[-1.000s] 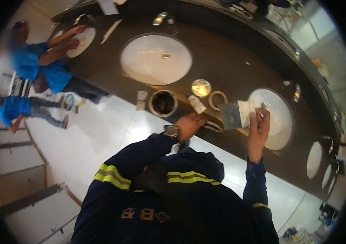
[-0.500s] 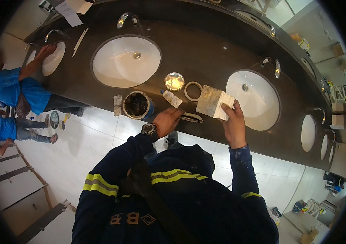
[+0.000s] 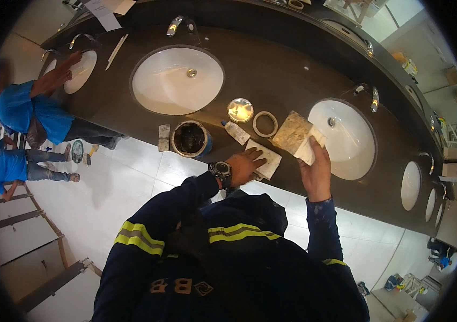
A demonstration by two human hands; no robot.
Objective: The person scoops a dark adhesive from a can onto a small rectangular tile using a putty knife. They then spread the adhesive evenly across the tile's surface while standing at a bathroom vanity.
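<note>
My right hand [image 3: 316,174] grips a square, stained brown-and-white block [image 3: 293,134], thumb on its pale edge, held over the counter beside the right basin. My left hand [image 3: 243,165], wearing a watch, has its fingers spread on a flat, off-white, smeared square plate [image 3: 267,159] at the counter's front edge. Its thumb is hard to make out. Just beyond the plate lie a small tube with a blue cap [image 3: 236,132] and a roll of tape [image 3: 265,124]. An open tin [image 3: 191,138] with dark residue inside stands left of my left hand.
The dark counter [image 3: 110,102] holds white oval basins [image 3: 177,80] and chrome taps [image 3: 175,26]. A shiny round lid [image 3: 240,110] lies behind the tube, and a small stained block [image 3: 164,138] left of the tin. Two people in blue shirts [image 3: 22,104] are at the left.
The plate under my left hand was seen nearly edge-on and now shows its flat, pale face. My left fingers have spread over it. The block in my right hand has tilted.
</note>
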